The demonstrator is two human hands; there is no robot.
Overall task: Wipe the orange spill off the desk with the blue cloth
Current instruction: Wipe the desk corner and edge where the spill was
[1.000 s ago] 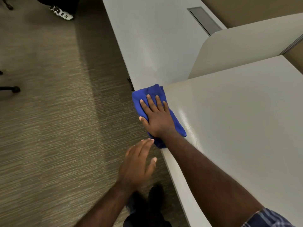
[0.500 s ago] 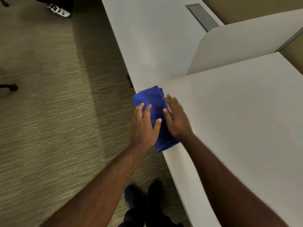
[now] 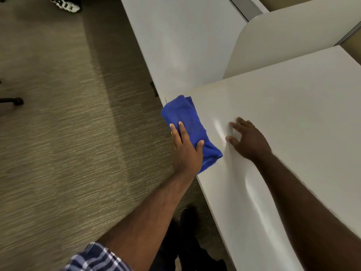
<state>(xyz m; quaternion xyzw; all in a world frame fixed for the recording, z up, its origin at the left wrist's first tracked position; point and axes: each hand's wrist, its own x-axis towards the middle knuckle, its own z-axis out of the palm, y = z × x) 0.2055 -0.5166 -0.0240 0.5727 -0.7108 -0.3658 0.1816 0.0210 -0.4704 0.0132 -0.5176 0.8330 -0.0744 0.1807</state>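
Note:
The folded blue cloth (image 3: pixel 185 118) lies on the near-left corner of the white desk (image 3: pixel 283 114), partly hanging over the edge. My left hand (image 3: pixel 185 149) grips the cloth from the edge side, fingers on top and thumb pressed into it. My right hand (image 3: pixel 248 137) rests flat on the desk just right of the cloth, fingers spread, holding nothing. No orange spill shows on the desk; only a faint yellowish tint along its far edge (image 3: pixel 211 87).
A second white desk (image 3: pixel 185 36) runs away at the upper middle, with a curved divider panel (image 3: pixel 293 36) between the two. Carpet (image 3: pixel 68 133) fills the left. My dark shoes (image 3: pixel 187 222) stand by the desk edge. Someone's sneaker (image 3: pixel 66 4) is at top left.
My right hand came off the cloth and moved right onto the bare desk. My left hand rose from beside the desk and took hold of the cloth.

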